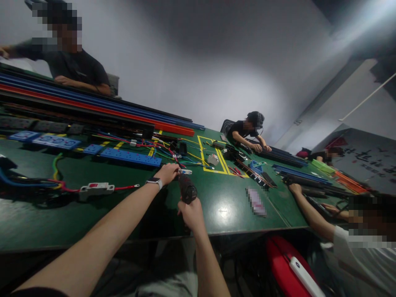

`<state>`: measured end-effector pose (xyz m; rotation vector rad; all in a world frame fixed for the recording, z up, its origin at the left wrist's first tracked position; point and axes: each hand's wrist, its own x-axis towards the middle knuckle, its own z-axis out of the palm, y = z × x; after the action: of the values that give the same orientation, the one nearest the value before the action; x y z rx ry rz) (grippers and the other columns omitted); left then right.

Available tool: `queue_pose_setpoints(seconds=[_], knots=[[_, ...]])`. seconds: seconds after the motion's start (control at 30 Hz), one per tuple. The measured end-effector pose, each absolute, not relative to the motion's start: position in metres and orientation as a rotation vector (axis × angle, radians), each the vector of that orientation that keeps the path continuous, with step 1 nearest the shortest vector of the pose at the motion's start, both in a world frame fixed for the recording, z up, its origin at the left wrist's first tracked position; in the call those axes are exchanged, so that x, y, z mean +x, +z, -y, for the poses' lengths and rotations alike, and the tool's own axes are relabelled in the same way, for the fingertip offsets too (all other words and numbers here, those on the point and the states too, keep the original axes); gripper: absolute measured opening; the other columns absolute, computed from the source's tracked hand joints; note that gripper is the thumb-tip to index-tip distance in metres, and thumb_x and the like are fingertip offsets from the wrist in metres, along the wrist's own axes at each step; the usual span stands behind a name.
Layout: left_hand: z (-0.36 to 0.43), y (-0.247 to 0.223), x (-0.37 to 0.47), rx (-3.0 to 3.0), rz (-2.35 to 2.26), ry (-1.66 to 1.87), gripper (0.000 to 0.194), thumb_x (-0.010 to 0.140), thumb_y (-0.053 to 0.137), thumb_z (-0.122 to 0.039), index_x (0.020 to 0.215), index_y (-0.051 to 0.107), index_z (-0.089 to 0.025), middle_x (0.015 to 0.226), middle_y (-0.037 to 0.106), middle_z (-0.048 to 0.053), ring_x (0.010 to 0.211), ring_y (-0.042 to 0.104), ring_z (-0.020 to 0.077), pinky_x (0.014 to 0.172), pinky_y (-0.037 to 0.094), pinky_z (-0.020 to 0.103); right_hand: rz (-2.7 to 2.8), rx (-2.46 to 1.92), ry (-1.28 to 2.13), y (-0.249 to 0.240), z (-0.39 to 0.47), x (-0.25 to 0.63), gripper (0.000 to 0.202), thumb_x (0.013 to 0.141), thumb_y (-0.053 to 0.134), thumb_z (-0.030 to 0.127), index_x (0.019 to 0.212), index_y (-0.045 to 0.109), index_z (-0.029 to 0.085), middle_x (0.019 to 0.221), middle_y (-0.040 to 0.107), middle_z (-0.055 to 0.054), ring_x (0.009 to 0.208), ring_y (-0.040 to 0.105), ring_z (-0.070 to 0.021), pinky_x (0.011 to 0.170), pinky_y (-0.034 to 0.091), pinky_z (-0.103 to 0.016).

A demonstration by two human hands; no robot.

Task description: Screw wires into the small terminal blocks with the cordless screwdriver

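Observation:
My right hand (192,212) is wrapped around the handle of a dark cordless drill (188,190), which points away from me. At the drill's front end is a small white circuit breaker (185,171), partly covered by the tool. My left hand (168,173), with a watch on its wrist, grips this breaker from the left; its fingertips are mostly hidden. Behind them lie loose red, blue and yellow-green wires (154,143). Further left, another white circuit breaker (96,189) has a red lead with a ring terminal.
Blue socket strips (130,156) and long blue and orange profiles (173,127) lie across the green table (222,206). A phone-like slab (256,202), red-handled pliers (237,172) and a blue bin (256,166) are to the right. Co-workers sit around the table, one close at right.

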<state>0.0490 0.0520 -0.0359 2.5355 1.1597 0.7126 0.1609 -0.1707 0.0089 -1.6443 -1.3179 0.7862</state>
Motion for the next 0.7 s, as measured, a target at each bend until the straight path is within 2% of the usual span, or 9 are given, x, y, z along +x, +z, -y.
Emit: queue_pose_setpoints(seconds=[0.7], knots=[[-0.0569,-0.0421,0.0492,2.567,-1.141,0.734,0.021,0.088,0.052,-0.028,0.103,0.066,-0.025,0.104,0.069,0.004,0.099,0.058,0.0218,0.092,0.040,0.033,1.347,-1.644,0.773,0.0054,0.1684,0.1626,0.017,0.073,0.051,0.018,0.083,0.066,0.017,0.059,0.063,0.001,0.059,0.059,-0.0156,0.054,0.038,-0.022]])
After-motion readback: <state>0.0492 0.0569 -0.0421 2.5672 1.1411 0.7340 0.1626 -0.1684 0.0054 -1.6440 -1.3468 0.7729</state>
